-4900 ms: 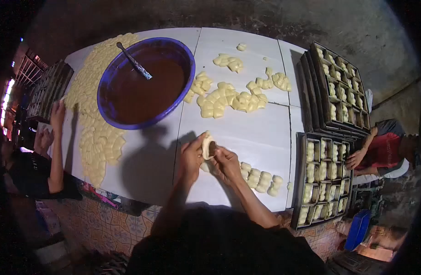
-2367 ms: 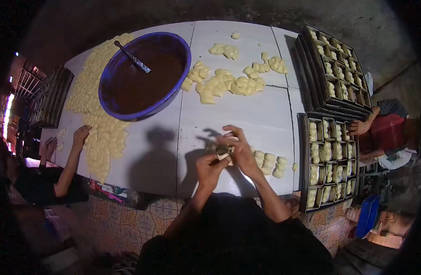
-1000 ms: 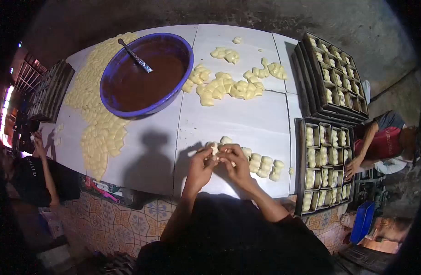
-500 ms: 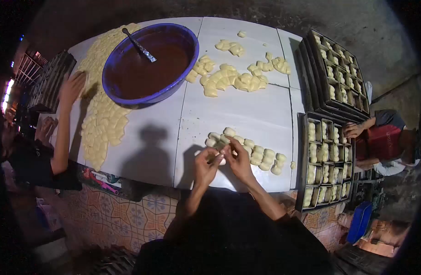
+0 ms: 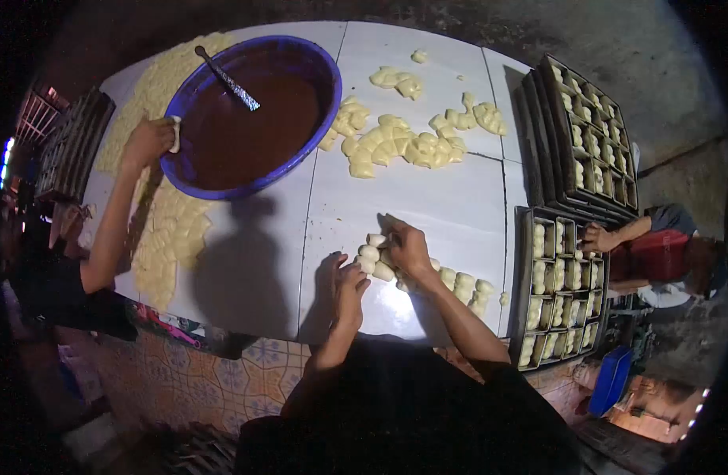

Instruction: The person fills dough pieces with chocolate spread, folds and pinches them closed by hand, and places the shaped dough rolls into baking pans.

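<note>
Pale, smooth dough pieces (image 5: 369, 252) lie in short joined rows near the table's front edge. My right hand (image 5: 411, 252) reaches over them from the right, its fingers curled around the far side of the leftmost pieces. At their near left side, my left hand (image 5: 349, 290) touches the dough with bent fingers, the thumb apart. My right hand and wrist hide some of the dough. Further right, more joined dough pieces (image 5: 463, 286) extend beside my right forearm.
A blue basin (image 5: 249, 190) of brown mixture holds a spoon-like utensil (image 5: 228, 77). Flattened dough (image 5: 167, 245) covers the left; more dough clumps (image 5: 391, 142) lie behind. Right are divided trays (image 5: 524, 293) of dough. A co-worker's hand (image 5: 146, 142) holds dough left; another's hand (image 5: 597, 237) reaches the trays.
My hands have separated from a shared pinch; the right moved onto the leftmost dough, the left slightly down and left. The co-worker's hand on the left has lifted a dough piece beside the basin.
</note>
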